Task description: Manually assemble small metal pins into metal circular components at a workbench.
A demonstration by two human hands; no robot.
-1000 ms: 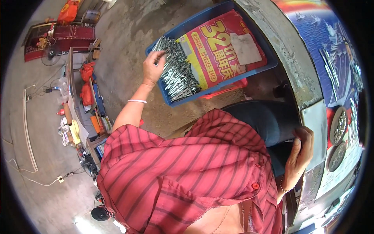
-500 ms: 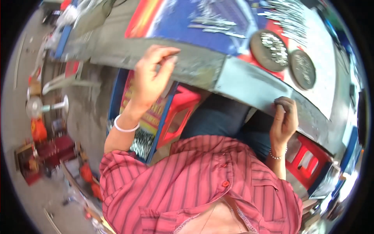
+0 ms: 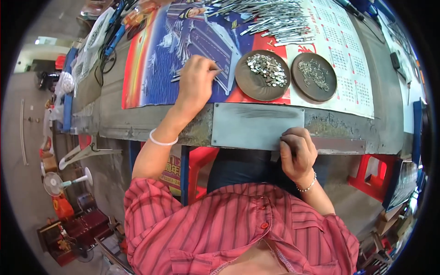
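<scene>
My left hand (image 3: 196,80) is over the printed sheet, on top of a few thin metal strips (image 3: 222,86) whose ends stick out on both sides of it. Its fingers are curled, and their tips are mostly hidden, so what they grip cannot be made out. My right hand (image 3: 299,153) rests at the front edge of the table by a flat grey metal plate (image 3: 256,120). Its darkened fingers bend in against the thumb; anything between them is too small to see. Beyond the plate stand a round brown dish of small shiny metal pieces (image 3: 268,71) and a dish of thin pins (image 3: 314,78).
A large heap of metal strips (image 3: 279,23) lies at the far side of the printed sheet (image 3: 151,68). Blue-handled tools (image 3: 114,40) and plastic bags are at the far left. Red stools (image 3: 373,176) stand beneath the table (image 3: 385,133), with a fan (image 3: 54,183) on the left.
My left hand has gone from above the table's front edge onto the metal strips on the sheet. My right hand stays at the front edge. The whole view has shifted.
</scene>
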